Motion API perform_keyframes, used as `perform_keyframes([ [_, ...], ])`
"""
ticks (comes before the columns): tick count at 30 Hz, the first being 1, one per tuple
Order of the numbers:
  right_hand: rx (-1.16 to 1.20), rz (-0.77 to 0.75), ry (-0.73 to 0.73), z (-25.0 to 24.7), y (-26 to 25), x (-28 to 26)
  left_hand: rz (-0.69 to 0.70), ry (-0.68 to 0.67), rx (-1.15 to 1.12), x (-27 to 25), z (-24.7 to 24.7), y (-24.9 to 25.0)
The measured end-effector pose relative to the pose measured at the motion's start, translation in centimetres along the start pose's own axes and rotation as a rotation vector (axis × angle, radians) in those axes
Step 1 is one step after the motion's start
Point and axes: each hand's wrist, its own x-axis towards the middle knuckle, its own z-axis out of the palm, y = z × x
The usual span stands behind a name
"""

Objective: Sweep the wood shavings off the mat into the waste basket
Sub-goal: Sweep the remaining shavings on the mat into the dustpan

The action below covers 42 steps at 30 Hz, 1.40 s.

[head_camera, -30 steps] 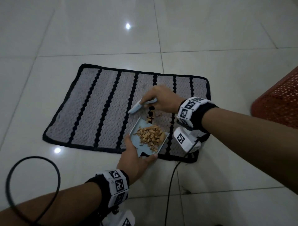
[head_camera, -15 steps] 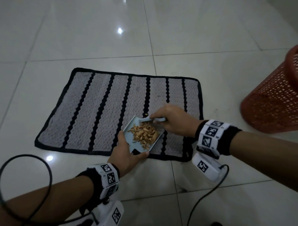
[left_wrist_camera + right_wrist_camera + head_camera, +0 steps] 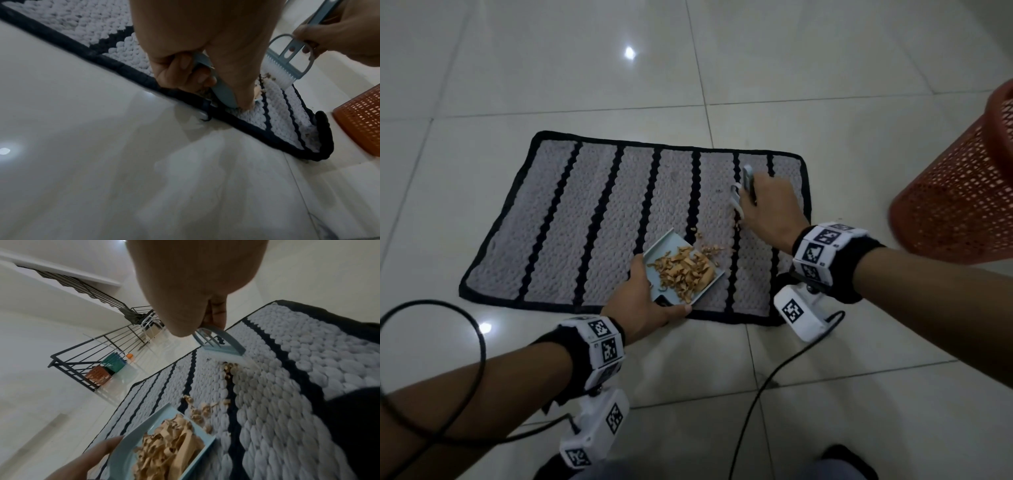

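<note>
Head view: your left hand (image 3: 640, 305) grips the dustpan (image 3: 671, 260), full of shavings (image 3: 685, 270), on the mat (image 3: 585, 222). Your right hand (image 3: 767, 209), fingers curled, holds the brush (image 3: 281, 65) w/ bristles on loose shavings, basket (image 3: 962, 178) nearby.

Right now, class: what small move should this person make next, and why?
Probably draw the brush in the right hand back across the mat toward the dustpan held by the left hand. Loose wood shavings lie between brush and pan, so emptying into the waste basket seems premature.
</note>
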Motion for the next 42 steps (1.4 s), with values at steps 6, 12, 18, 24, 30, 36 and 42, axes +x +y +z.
perform_keyframes([
  [6,0.065,-0.089,-0.067,3.1,-1.8,-3.0,-0.012,-0.006,0.028,0.2,-0.2,0.2],
  [12,0.025,-0.159,-0.165,5.5,-4.5,-5.6,-0.01,0.034,0.034,0.2,0.1,0.2],
  [18,-0.039,-0.324,-0.166,6.6,-5.8,-7.5,0.012,0.037,0.027,0.5,0.3,-0.5],
  [24,-0.127,-0.521,-0.194,6.1,-5.2,-8.8,-0.017,-0.009,0.116,0.8,-0.1,-0.9],
  [30,0.02,-0.373,-0.111,4.8,-4.0,-8.1,-0.056,0.032,0.121,0.6,0.3,0.0],
  [36,0.216,-0.212,-0.137,2.5,-3.6,-7.0,-0.039,0.062,0.077,0.3,0.5,-0.1],
  [42,0.344,-0.088,-0.053,1.9,-3.1,-3.3,-0.049,0.069,0.044,0.1,-0.7,-0.6],
])
